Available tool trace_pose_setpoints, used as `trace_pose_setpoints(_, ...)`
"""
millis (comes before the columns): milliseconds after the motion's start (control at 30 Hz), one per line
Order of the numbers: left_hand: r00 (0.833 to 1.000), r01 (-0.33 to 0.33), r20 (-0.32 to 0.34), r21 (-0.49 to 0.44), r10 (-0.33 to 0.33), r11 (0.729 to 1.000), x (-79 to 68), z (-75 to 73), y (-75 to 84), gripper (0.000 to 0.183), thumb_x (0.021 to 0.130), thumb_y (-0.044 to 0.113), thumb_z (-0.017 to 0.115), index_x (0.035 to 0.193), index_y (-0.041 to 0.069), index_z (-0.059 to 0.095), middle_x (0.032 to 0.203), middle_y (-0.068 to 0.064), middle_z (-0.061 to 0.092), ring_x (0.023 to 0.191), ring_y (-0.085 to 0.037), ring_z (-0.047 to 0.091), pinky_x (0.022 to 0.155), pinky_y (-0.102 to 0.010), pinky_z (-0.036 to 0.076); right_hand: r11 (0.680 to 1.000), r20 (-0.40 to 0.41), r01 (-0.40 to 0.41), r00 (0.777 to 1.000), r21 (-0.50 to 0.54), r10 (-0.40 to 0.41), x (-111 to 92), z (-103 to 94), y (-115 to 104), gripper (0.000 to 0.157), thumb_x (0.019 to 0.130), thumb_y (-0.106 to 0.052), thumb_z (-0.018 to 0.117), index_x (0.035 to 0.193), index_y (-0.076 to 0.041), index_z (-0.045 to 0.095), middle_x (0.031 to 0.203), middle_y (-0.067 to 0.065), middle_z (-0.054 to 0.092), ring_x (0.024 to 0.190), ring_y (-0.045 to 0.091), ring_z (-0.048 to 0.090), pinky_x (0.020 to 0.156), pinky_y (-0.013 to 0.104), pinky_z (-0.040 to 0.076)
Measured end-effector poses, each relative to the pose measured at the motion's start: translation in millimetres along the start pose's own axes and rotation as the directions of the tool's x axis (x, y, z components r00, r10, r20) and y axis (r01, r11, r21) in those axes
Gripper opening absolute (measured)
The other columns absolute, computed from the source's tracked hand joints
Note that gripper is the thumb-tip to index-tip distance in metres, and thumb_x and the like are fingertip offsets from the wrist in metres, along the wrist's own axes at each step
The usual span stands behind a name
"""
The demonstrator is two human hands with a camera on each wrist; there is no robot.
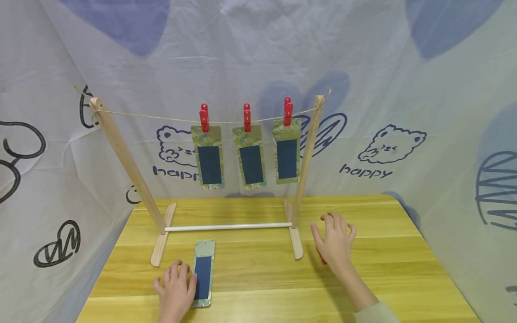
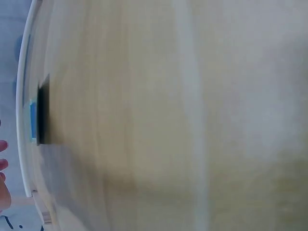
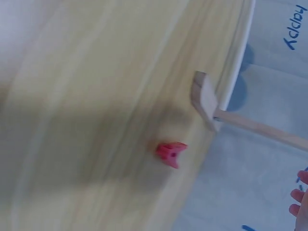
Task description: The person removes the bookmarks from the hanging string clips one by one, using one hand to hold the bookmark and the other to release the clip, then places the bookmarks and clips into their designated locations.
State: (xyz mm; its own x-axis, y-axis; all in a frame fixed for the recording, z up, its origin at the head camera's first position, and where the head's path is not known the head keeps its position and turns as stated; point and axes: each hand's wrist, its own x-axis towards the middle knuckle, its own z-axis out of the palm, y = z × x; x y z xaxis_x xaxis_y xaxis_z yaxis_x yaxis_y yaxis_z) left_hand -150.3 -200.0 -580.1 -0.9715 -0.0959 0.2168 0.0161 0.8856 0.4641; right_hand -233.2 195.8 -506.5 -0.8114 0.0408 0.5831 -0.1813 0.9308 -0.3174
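Observation:
My left hand is beside a long green patterned card with a dark blue panel, lying on the table. Its fingers are loosely bent, and the thumb overlaps the card's left edge; whether it touches is unclear. Only fingertips show in the left wrist view, apart from the card. Over at the right, my right hand hovers with spread, bent fingers above a red clothespin. That clothespin lies on the table, mostly hidden by the hand in the head view. Neither hand holds anything.
A wooden stand carries a string between two posts. Three similar cards hang from it by red clothespins. A white rod joins the stand's feet. Printed cloth surrounds the wooden table.

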Motion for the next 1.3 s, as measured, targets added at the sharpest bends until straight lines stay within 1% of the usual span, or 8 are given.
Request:
trace_pose_setpoints(167, 0.998, -0.028, -0.049, 0.009, 0.029, 1.0, 7.9, -3.5, 5.4, 0.021, 0.09, 0.023, 0.053, 0.099, 0.005, 0.055, 0.121, -0.019, 0.043, 0.113, -0.04, 0.03, 0.088, -0.06, 0.008, 0.999, -0.024, 0.039, 0.999, 0.004, -0.039, 9.4, -8.0, -8.8, 0.039, 0.086, -0.04, 0.054, 0.1, -0.004, 0.057, 0.115, 0.015, 0.052, 0.11, 0.031, 0.043, 0.09, 0.054, 0.021)
trace_pose_setpoints(367, 0.997, -0.049, -0.058, 0.035, 0.051, 0.998, 16.8, -9.5, 11.5, 0.025, 0.09, 0.025, 0.052, 0.103, 0.004, 0.055, 0.121, -0.02, 0.043, 0.113, -0.04, 0.031, 0.089, -0.061, 0.009, 0.997, -0.042, 0.08, 0.996, 0.011, -0.079, 18.6, -17.8, -18.9, 0.039, 0.085, -0.039, 0.055, 0.102, -0.004, 0.058, 0.113, 0.015, 0.052, 0.107, 0.032, 0.044, 0.089, 0.055, 0.021)
trace_pose_setpoints(500, 0.993, -0.072, -0.086, 0.035, 0.075, 0.997, 22.1, -13.6, 15.1, 0.025, 0.09, 0.024, 0.052, 0.103, 0.003, 0.056, 0.119, -0.02, 0.044, 0.112, -0.04, 0.031, 0.088, -0.062, 0.009, 0.993, -0.066, 0.113, 0.992, 0.015, -0.112, 24.4, -22.2, -24.3, 0.039, 0.085, -0.04, 0.055, 0.102, -0.005, 0.058, 0.112, 0.014, 0.052, 0.105, 0.032, 0.045, 0.089, 0.055, 0.022)
trace_pose_setpoints(767, 0.981, -0.12, -0.151, 0.028, 0.123, 0.992, 34.2, -20.0, 23.4, 0.023, 0.089, 0.022, 0.053, 0.104, 0.004, 0.054, 0.117, -0.018, 0.042, 0.109, -0.039, 0.032, 0.086, -0.062, 0.011, 0.978, -0.148, 0.206, 0.968, 0.02, -0.201, 40.3, -30.8, -38.3, 0.054, 0.089, -0.054, 0.04, 0.101, -0.005, 0.058, 0.11, 0.014, 0.053, 0.1, 0.032, 0.047, 0.086, 0.057, 0.023)
trace_pose_setpoints(833, 0.978, -0.126, -0.163, 0.022, 0.128, 0.992, 37.3, -21.3, 25.0, 0.024, 0.089, 0.023, 0.053, 0.104, 0.004, 0.053, 0.116, -0.018, 0.042, 0.109, -0.038, 0.033, 0.086, -0.061, 0.011, 0.976, -0.156, 0.219, 0.964, 0.014, -0.214, 44.5, -32.8, -41.8, 0.051, 0.089, -0.053, 0.042, 0.102, -0.006, 0.057, 0.11, 0.013, 0.053, 0.1, 0.032, 0.047, 0.086, 0.057, 0.023)
trace_pose_setpoints(967, 0.975, -0.132, -0.176, 0.024, 0.134, 0.991, 44.0, -24.7, 28.0, 0.024, 0.089, 0.024, 0.052, 0.105, 0.005, 0.053, 0.116, -0.017, 0.042, 0.11, -0.038, 0.033, 0.087, -0.061, 0.011, 0.968, -0.162, 0.251, 0.956, 0.026, -0.244, 52.4, -36.7, -49.3, 0.043, 0.085, -0.044, 0.053, 0.103, -0.006, 0.058, 0.109, 0.013, 0.053, 0.1, 0.031, 0.047, 0.086, 0.057, 0.022)
trace_pose_setpoints(1200, 0.97, -0.16, -0.182, 0.032, 0.163, 0.987, 56.9, -32.0, 36.6, 0.029, 0.09, 0.024, 0.052, 0.111, 0.005, 0.051, 0.118, -0.018, 0.041, 0.111, -0.038, 0.033, 0.088, -0.061, 0.013, 0.955, -0.181, 0.295, 0.942, 0.041, -0.284, 62.4, -44.3, -63.6, 0.042, 0.085, -0.042, 0.055, 0.104, -0.005, 0.058, 0.109, 0.013, 0.053, 0.098, 0.03, 0.048, 0.085, 0.056, 0.023)
trace_pose_setpoints(1300, 0.967, -0.167, -0.189, 0.038, 0.171, 0.985, 62.5, -35.4, 40.3, 0.031, 0.09, 0.025, 0.051, 0.114, 0.004, 0.049, 0.119, -0.019, 0.041, 0.111, -0.038, 0.032, 0.088, -0.06, 0.012, 0.946, -0.188, 0.32, 0.933, 0.041, -0.307, 66.2, -47.4, -68.4, 0.039, 0.081, -0.036, 0.061, 0.103, -0.005, 0.058, 0.109, 0.013, 0.053, 0.098, 0.03, 0.048, 0.085, 0.057, 0.024)
